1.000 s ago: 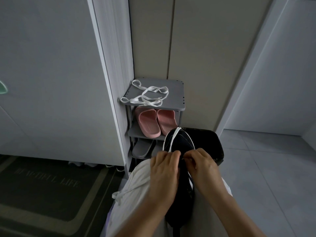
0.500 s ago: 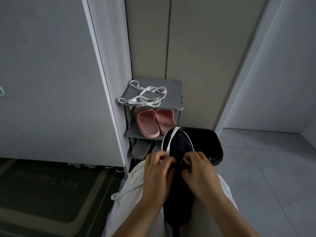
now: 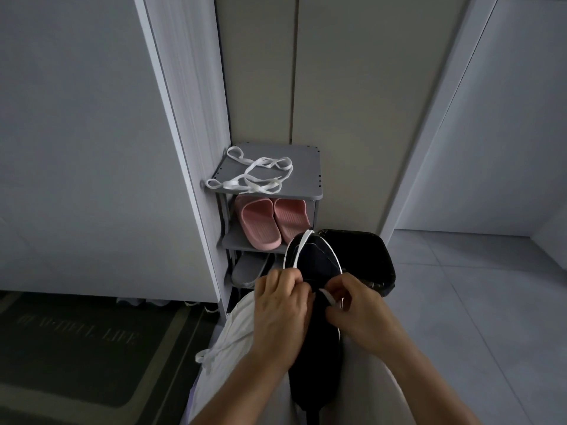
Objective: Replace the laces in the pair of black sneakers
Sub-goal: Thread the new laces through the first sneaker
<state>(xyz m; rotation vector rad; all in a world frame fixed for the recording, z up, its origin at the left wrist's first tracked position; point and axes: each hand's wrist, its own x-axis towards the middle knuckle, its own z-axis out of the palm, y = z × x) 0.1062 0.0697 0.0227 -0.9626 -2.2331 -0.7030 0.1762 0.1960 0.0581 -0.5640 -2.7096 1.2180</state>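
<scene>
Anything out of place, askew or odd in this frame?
Only the white laces, left in a loose tangle on top of the grey shoe rack, with one loop overhanging its front left corner. Nothing looks spilled or damaged.

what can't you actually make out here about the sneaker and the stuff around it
All in the head view:
- Eyelets of the black sneaker: covered by the left hand and right hand, so how far the lacing has got is unclear.
- Lower tiers of the shoe rack: hidden behind the sneaker and the person's knee; the grey shoe shows only partly.
- Lettering on the door mat: too dim to read.
</scene>
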